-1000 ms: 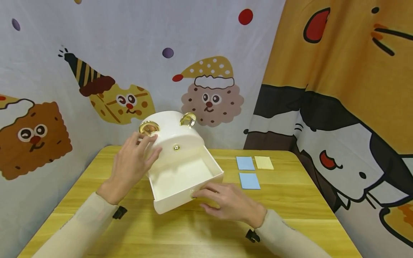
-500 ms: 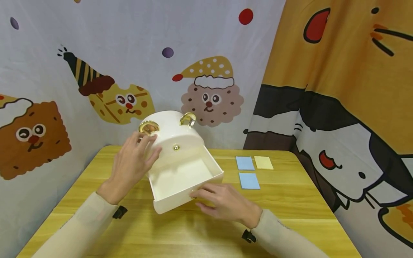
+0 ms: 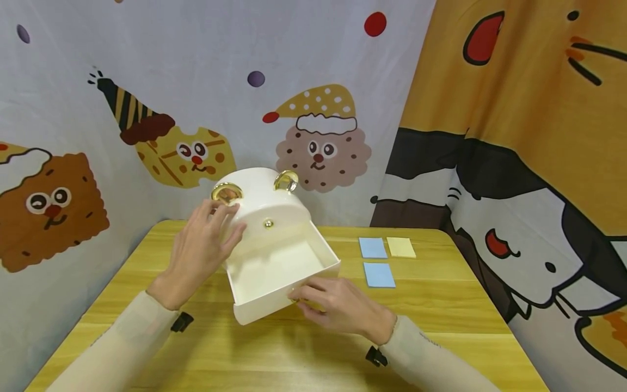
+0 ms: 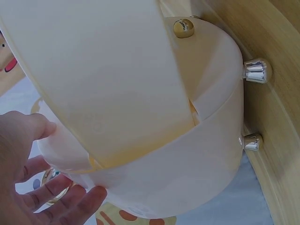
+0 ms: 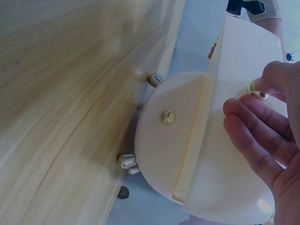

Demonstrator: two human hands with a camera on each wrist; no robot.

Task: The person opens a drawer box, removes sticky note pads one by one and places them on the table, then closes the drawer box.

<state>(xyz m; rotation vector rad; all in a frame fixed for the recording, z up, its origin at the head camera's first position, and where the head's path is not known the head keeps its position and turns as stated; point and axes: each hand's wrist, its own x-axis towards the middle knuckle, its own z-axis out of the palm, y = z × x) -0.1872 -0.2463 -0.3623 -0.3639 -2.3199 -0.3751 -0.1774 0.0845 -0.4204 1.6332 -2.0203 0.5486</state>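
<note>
A white, rounded mini chest of drawers with gold ear-shaped trims stands on the table. Its middle drawer is pulled far out toward me, and its bare inside shows. My left hand holds the chest's upper left side, thumb at the front and fingers along the side below the gold ear. At the drawer front, my right hand pinches the gold knob, which the fingers partly cover. An upper knob and a lower knob mark the other, closed drawers.
Right of the chest lie two blue sticky notes and one yellow sticky note. The wooden table ends at a cartoon-printed curtain behind. Gold feet support the chest.
My right hand has shifted slightly left and closed its fingers nearer the drawer knob. The left hand, the chest and the drawer stay where they were.
</note>
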